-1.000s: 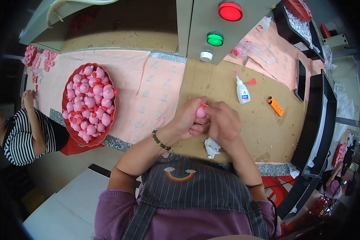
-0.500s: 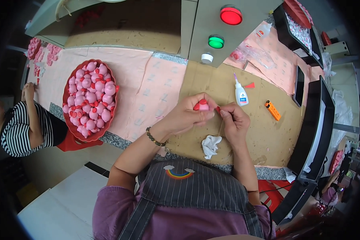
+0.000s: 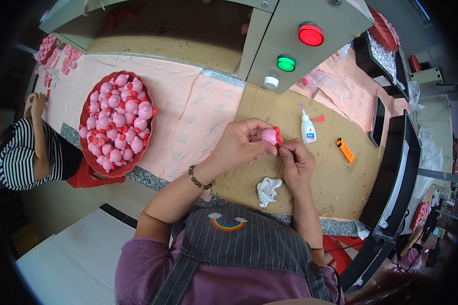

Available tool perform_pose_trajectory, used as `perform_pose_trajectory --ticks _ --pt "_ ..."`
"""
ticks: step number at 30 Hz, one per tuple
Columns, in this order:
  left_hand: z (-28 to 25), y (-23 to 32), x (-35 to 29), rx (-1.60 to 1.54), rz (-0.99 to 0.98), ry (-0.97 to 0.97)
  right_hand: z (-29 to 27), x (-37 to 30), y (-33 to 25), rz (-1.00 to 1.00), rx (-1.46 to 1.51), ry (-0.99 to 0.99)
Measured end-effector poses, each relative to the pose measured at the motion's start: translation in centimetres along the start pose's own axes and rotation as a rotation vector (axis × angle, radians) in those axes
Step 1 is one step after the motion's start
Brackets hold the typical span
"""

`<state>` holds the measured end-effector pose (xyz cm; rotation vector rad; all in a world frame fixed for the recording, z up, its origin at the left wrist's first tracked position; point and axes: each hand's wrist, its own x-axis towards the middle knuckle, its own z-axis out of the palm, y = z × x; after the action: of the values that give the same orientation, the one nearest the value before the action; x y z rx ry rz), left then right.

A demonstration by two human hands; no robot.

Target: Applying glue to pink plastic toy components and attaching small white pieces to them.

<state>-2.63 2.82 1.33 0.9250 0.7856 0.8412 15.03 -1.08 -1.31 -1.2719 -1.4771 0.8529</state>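
Observation:
My left hand (image 3: 239, 146) is closed around a small round pink toy figure (image 3: 269, 135) with red parts on its right side. The fingertips of my right hand (image 3: 297, 161) pinch a small red piece (image 3: 280, 145) against the figure's lower right edge; my fingers partly cover that piece. Both hands are raised over a brown board (image 3: 336, 188). A white glue bottle (image 3: 308, 130) with a thin purple tip lies just beyond my right hand, its red cap (image 3: 318, 118) beside the tip. Below the hands rests a crumpled white tissue (image 3: 268, 191).
On the left, a red scalloped basin (image 3: 83, 117) is heaped with similar pink figures. An orange lighter (image 3: 345, 150) lies right of the glue. A grey machine housing (image 3: 262, 56) with red and green lights stands ahead. Black trays (image 3: 392, 168) line the right edge. Another person (image 3: 35, 152) sits far left.
My left hand has turned the pink figure so more of it shows, and the red piece in my right fingers now meets it. The whole view has shifted slightly.

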Motion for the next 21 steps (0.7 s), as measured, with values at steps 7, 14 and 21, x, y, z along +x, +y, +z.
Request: perform_pose_trajectory --ticks 7,14,21 --pt "-0.04 -0.85 0.14 -0.226 0.082 -0.001 -0.10 0.22 -0.53 -0.017 -0.045 -0.013" --pt "-0.34 -1.00 -0.06 -0.237 0.072 -0.021 -0.15 -0.03 -0.51 -0.020 -0.065 -0.032" --pt "0.20 -0.82 0.38 -0.130 0.103 0.031 -0.37 0.22 -0.61 -0.040 -0.076 -0.035"
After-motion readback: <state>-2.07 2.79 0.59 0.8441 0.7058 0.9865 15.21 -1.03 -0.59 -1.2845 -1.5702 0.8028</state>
